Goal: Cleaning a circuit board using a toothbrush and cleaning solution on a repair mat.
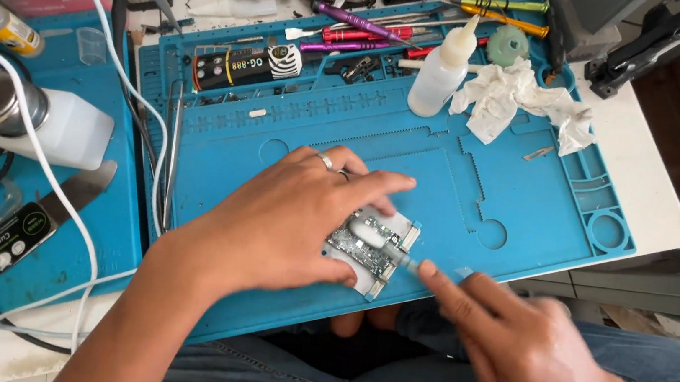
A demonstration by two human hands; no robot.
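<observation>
My left hand (286, 219), with a ring on one finger, lies flat over a small circuit board (372, 249) and presses it onto the blue work mat (492, 182). The board is greenish grey with metal shields and rests on a white piece. My right hand (510, 339) comes in from the lower right, blurred, gripping a thin tool (407, 261) whose tip touches the board's right edge.
A clear squeeze bottle (439, 71) and crumpled white tissue (518, 96) sit at the back of the mat. Screwdrivers (365, 32) lie in the mat's tray. A white pump bottle (36, 121), white cables (62, 187) and a spatula (74, 193) lie at left.
</observation>
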